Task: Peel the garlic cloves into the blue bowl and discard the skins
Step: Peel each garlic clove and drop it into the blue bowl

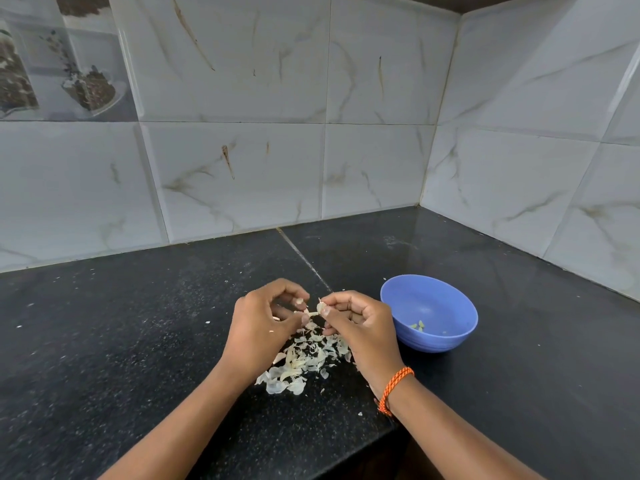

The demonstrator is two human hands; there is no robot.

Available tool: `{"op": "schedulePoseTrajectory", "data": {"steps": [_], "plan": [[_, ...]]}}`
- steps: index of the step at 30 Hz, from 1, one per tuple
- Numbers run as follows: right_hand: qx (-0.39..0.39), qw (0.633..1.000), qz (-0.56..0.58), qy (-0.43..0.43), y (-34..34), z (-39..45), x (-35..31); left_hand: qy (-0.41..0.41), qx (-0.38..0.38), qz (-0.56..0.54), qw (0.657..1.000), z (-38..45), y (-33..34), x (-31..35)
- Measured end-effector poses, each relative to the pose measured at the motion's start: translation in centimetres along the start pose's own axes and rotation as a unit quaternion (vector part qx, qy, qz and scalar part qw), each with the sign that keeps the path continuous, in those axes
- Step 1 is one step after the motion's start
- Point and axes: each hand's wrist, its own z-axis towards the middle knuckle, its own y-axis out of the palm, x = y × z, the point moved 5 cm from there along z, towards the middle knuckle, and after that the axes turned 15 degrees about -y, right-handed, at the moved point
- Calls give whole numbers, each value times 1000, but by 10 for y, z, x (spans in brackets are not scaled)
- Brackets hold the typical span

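Note:
My left hand [263, 323] and my right hand [360, 327] meet above a pile of pale garlic skins [304, 362] on the black counter [138, 341]. My right hand pinches a small garlic clove [320, 307] between thumb and fingertips. A strip of skin [310, 313] stretches from the clove to the fingertips of my left hand, which pinch it. The blue bowl [429, 313] stands just right of my right hand, with a few small peeled cloves [418, 325] at its bottom.
Marbled white wall tiles [242, 168] close the counter at the back and on the right, forming a corner. The counter's front edge [388, 431] runs under my right forearm, which wears an orange thread band [394, 388]. Tiny skin flecks dot the counter to the left.

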Motion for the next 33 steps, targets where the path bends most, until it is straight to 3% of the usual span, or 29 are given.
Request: {"op": "schedulePoseTrajectory", "data": {"steps": [4,12,20,33], "plan": [[-21,1000,11,-20,4,-1,-3,-38,-58,-71,995,-4,10,1],[1,979,-152,-134,9,-7,-8,-35,10,-85,996,-10,10,2],[34,989,-97,-105,12,-10,-6,-44,42,-87,994,-14,11,2],[53,988,-106,-100,15,-11,-3,-85,85,-118,986,-20,16,-5]]}}
